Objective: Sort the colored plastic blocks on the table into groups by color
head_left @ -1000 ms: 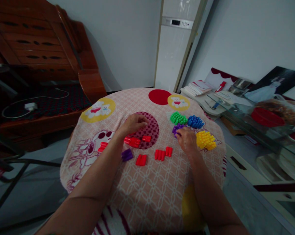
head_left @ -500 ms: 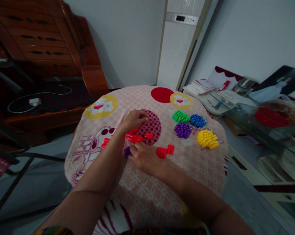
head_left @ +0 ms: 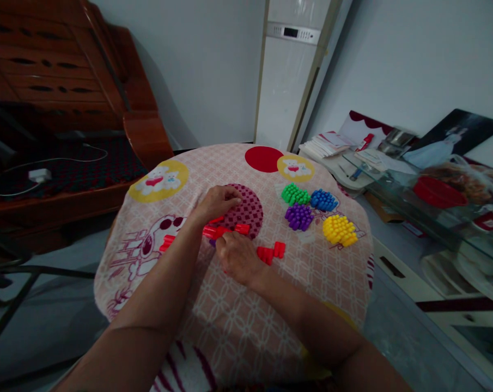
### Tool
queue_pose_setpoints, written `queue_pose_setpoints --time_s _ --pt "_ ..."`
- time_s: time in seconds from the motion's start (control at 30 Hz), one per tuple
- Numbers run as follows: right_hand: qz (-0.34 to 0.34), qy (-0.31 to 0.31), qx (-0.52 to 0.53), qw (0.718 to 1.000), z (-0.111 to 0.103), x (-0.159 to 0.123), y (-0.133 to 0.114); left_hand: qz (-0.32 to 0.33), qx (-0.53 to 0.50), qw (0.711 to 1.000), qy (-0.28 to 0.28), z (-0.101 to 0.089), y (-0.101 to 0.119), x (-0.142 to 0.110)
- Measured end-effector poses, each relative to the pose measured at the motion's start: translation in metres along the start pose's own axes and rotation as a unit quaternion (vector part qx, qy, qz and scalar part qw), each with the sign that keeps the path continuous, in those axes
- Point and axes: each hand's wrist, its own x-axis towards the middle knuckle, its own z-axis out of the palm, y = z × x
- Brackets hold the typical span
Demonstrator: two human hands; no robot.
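Note:
My left hand [head_left: 220,203] is over the far side of the dark red dotted circle on the cloth, fingers loosely bent and thumb apart, with nothing visible in it. Just below it, my right hand [head_left: 238,256] has its fingers curled down; what they pinch is hidden. At its fingertips lies a row of red plastic pieces [head_left: 214,232], and a bit of a purple piece [head_left: 212,243] shows beside them. Another red piece [head_left: 242,228] is just beyond its knuckles. To the right of the wrist lie a red cluster [head_left: 265,255] and a smaller red piece [head_left: 279,249].
Green [head_left: 295,194], blue [head_left: 323,200], purple [head_left: 299,216] and yellow [head_left: 339,231] clusters of small pegs stand on the table's right side. One red piece [head_left: 166,242] lies left of my left forearm. A glass-topped cabinet [head_left: 393,201] with clutter borders the table at right.
The view has shifted, so the scene sits slightly further left. My right hand has moved a little forward toward the red pieces, and less of the purple piece shows. My left hand stays nearly in place.

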Motion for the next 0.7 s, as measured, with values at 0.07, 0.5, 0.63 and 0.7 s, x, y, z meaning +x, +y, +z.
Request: queue_pose_setpoints --time_s 0.07,0.5,0.63,0.7 --pt "0.022 -0.006 0.034 0.999 -0.004 0.001 0.006 0.001 0.003 1.000 -0.003 0.001 0.000 0.000" --pt "0.330 0.284 0.338 0.834 -0.040 -0.092 0.110 -0.009 0.003 1.000 -0.003 0.000 -0.003 0.002" --pt "0.405 0.361 0.216 0.812 -0.037 -0.125 0.129 -0.007 0.048 0.999 0.001 0.004 0.006 0.001" --pt "0.415 0.377 0.150 0.814 -0.031 -0.131 0.136 -0.001 0.073 0.997 0.010 0.008 0.010 0.000"
